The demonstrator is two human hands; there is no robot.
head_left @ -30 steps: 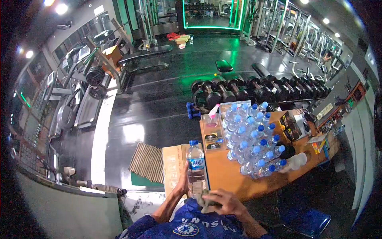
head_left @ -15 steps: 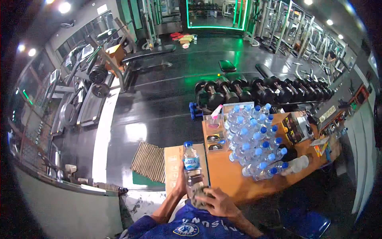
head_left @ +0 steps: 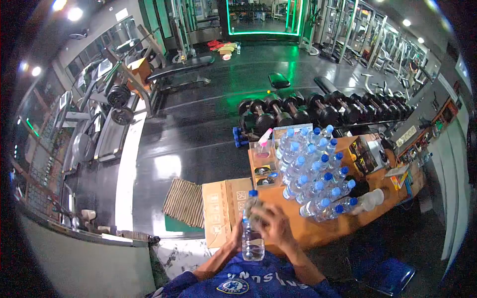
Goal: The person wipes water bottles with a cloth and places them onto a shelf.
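A clear plastic bottle [head_left: 253,247] with a blue cap stands nearly upright before my chest. Wrapped round its left side is my left hand [head_left: 237,233]. My right hand [head_left: 277,226] has its fingers closed on a grey-brown cloth [head_left: 256,211], pressed against the bottle's upper part just below the cap. The cloth and fingers hide part of the label. Right of my hands, a group of several similar bottles [head_left: 313,174] with blue caps stands on the orange-brown desk [head_left: 308,233].
A cardboard box [head_left: 216,213] lies left of the desk, beside a striped cloth [head_left: 184,203]. A clear organizer [head_left: 264,164] and a black-yellow box [head_left: 362,155] are on the desk. Dumbbells [head_left: 325,110] line a rack behind it. A blue chair [head_left: 392,275] is at lower right.
The cloth in my right hand has moved from the bottle's lower part up to near its cap. The bottle has come lower and slightly right, with my left hand still round it.
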